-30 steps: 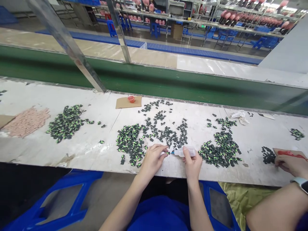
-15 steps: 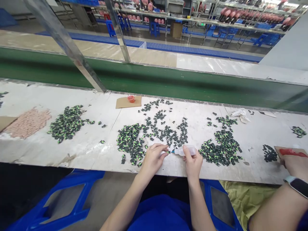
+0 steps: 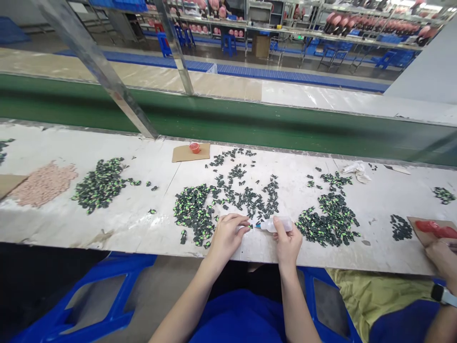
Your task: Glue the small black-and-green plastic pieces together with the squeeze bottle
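Observation:
Between thumb and fingertips, my left hand [image 3: 228, 234] pinches a small dark piece with a green spot [image 3: 250, 226]. My right hand [image 3: 287, 242] is wrapped round a translucent squeeze bottle [image 3: 278, 224], tilted nearly flat, its thin blue-based nozzle pointing left at the piece. Whether the nozzle tip touches the piece is too small to tell. Just left of my left hand lies a heap of black-and-green pieces [image 3: 194, 209]. Small black parts [image 3: 252, 200] are scattered beyond both hands. A second heap of black-and-green pieces [image 3: 326, 221] lies right of the bottle.
On the left are a pink heap of small parts [image 3: 44, 183] and another dark-green heap [image 3: 100, 186]. A red cup [image 3: 194, 147] stands on cardboard at the back. At right, a co-worker's hand [image 3: 442, 255] is by red items [image 3: 426, 226]. A metal post [image 3: 107, 76] rises beyond the table.
My right hand and the bottle have shifted very slightly right. My left hand stays in place. The co-worker's hand and arm have drawn back from the red items toward the table's near edge.

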{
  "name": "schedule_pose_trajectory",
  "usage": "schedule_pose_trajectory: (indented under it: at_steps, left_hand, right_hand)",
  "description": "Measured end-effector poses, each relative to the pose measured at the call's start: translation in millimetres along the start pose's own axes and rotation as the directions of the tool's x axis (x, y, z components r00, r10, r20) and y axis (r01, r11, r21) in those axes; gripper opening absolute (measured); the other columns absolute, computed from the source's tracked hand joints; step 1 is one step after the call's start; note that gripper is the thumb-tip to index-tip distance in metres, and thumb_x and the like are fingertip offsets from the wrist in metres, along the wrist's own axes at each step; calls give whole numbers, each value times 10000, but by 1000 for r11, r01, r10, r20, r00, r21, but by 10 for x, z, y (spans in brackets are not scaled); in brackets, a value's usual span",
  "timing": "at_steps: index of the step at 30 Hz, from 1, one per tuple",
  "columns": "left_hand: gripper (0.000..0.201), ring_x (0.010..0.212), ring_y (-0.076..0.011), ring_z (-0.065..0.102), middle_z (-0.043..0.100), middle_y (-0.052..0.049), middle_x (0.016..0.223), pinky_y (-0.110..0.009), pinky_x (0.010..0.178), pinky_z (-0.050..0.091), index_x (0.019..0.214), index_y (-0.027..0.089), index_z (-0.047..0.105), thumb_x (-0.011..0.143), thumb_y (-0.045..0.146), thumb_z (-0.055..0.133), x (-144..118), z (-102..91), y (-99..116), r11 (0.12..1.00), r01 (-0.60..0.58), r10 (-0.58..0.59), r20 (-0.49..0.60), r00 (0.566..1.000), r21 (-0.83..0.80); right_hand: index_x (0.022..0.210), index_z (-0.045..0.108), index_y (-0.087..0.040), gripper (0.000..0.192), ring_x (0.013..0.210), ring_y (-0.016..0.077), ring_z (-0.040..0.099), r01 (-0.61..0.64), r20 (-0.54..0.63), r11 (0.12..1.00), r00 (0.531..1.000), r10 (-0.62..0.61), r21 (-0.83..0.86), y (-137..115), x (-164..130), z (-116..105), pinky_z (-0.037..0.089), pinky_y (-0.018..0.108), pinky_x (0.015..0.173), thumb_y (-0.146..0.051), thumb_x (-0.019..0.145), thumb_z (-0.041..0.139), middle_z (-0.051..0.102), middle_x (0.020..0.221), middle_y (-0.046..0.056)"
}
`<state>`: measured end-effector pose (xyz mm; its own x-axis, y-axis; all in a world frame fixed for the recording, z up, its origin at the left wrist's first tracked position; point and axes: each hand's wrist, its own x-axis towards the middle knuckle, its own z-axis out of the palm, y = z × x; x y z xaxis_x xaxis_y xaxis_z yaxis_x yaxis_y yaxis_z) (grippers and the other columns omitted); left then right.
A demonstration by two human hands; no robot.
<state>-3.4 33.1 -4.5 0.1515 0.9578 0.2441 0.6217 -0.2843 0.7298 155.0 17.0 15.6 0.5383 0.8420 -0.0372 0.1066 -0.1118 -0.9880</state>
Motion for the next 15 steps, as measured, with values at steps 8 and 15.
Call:
schedule_pose_trajectory:
  at_steps: [8, 15]
  left_hand:
    - [191, 826, -202, 680, 739, -11, 843, -376, 819, 470, 871, 227, 685, 727, 102, 697, -8, 11, 27, 1000, 9, -9, -25, 1000, 5]
    - [182, 826, -204, 681, 740, -9, 836, -383, 835, 461, 846, 223, 687, 721, 92, 703, 1, 2, 42, 999, 42, -42, -10, 999, -18]
  right_hand:
    - [629, 609, -145, 371, 494, 133, 470, 12, 32, 999, 999, -11, -46, -28, 3, 5, 382, 252, 483, -510, 674, 660, 575, 540, -5]
    - [583, 584, -153, 355, 489, 127, 459, 26, -7, 999, 1000, -26, -44, -22, 6, 13, 375, 253, 489, -489, 668, 662, 544, 514, -20]
